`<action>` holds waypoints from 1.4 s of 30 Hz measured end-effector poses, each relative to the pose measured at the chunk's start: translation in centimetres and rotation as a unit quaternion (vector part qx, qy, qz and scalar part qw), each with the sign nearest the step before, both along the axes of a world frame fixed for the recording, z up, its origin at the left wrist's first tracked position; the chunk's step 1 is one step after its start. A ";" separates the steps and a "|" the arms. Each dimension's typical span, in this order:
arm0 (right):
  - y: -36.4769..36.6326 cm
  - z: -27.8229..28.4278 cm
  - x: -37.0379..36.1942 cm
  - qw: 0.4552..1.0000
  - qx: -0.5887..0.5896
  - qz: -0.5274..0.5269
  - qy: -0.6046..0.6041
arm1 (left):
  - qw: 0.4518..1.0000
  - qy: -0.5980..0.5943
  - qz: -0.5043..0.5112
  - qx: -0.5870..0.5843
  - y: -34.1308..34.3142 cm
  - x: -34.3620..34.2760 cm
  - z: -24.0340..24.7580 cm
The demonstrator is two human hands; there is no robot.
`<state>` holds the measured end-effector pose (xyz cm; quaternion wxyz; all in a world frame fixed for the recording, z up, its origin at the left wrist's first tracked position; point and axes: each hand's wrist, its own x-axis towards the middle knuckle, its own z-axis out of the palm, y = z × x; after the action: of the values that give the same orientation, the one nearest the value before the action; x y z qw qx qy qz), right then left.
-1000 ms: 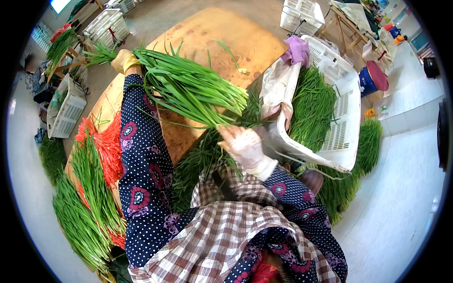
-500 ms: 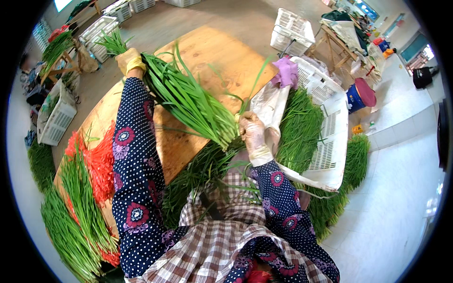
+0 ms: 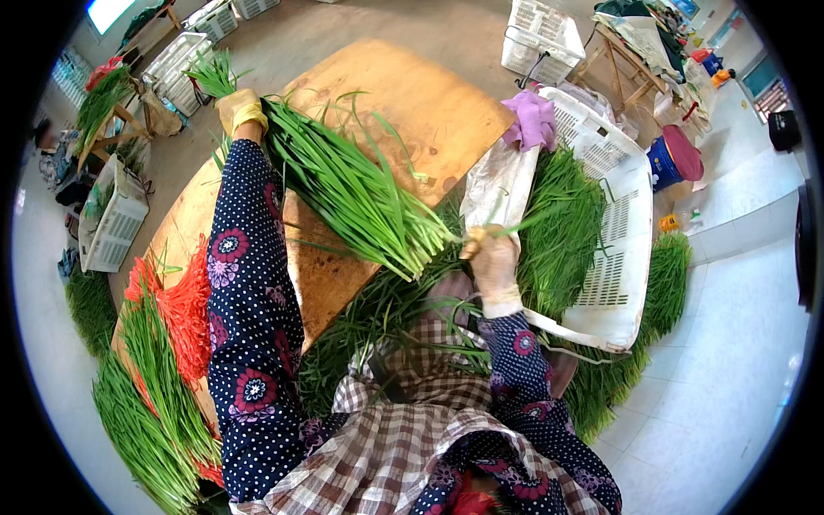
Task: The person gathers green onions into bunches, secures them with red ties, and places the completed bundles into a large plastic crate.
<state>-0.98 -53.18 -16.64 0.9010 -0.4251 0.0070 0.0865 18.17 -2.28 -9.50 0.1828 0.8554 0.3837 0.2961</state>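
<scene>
My left hand [image 3: 242, 113], in a yellowish glove, is closed around a thick bunch of green Chinese chives [image 3: 356, 189] near its leafy tips. The bunch slants over the wooden board, its pale stem ends pointing toward my right hand. My right hand [image 3: 496, 264], in a thin, stained glove, is pinched just right of those stem ends, apart from them. A loose chive leaf [image 3: 517, 226], blurred, sticks out from its fingers. Under the stem ends, a heap of loose chive leaves [image 3: 369, 313] lies over my lap and checked apron [image 3: 390, 438].
The wooden board [image 3: 395, 86] fills the middle. At right, a white basket [image 3: 605, 249] holds chives [image 3: 558, 232], with a purple cloth [image 3: 530, 120] at its corner. Red ties [image 3: 182, 313] and chive bundles [image 3: 159, 369] lie left. A blue bucket [image 3: 663, 163] stands beyond the basket.
My right hand has moved right, away from the stem ends, drawing a loose leaf along. My left hand keeps its hold on the bunch. The view has shifted slightly.
</scene>
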 end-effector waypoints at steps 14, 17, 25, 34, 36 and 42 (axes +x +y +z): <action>8.4 6.6 -2.7 0.780 -0.599 0.107 -0.148 | 0.998 0.057 0.017 0.032 -1.9 0.3 0.6; 8.2 5.6 -2.4 0.902 -0.430 0.044 -0.026 | 0.994 0.045 0.049 0.089 -0.1 1.5 -1.1; 0.2 5.4 -3.6 0.969 -0.137 -0.186 0.090 | 0.964 0.225 -0.025 0.140 -4.6 -2.6 3.0; 2.4 2.1 -13.0 0.595 -0.668 0.221 -0.389 | 0.926 0.325 -0.067 0.181 -7.1 -3.7 5.0; 2.8 3.4 -11.6 0.715 -0.588 0.103 -0.364 | 0.960 0.229 -0.009 0.161 -2.2 -1.9 1.6; 5.7 6.6 -6.7 0.524 -0.677 -0.093 -0.508 | 0.952 0.291 -0.058 0.075 -1.9 -2.3 1.7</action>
<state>-7.72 -47.47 -10.00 0.1959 -0.8762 -0.3558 -0.2594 15.90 -4.19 -7.77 0.0153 0.9365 0.3465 0.0516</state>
